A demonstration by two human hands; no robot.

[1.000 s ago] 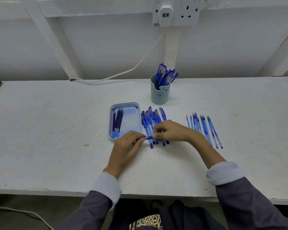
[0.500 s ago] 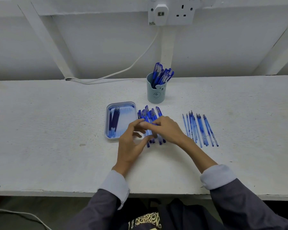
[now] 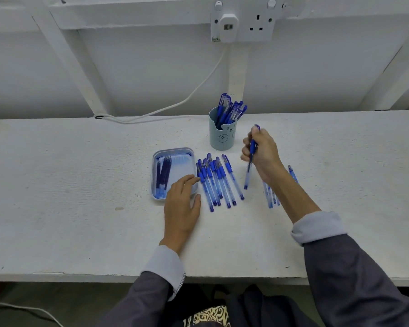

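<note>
The right hand is gripping one blue pen in curled fingers, its capped end poking out above the thumb and its clear barrel hanging below the knuckles, clear of the table. Half a second ago both hands were meeting over the row of pens, pinching this pen between them; now the right one is carrying it up and away, just to the side of the pale cup of pens beyond its fingertips. The left hand is lying loose and holding nothing, fingertips touching the near corner of the tray beside the row's leftmost pen. The cup is showing only a drawn bear face; the socket label is too small to read.
</note>
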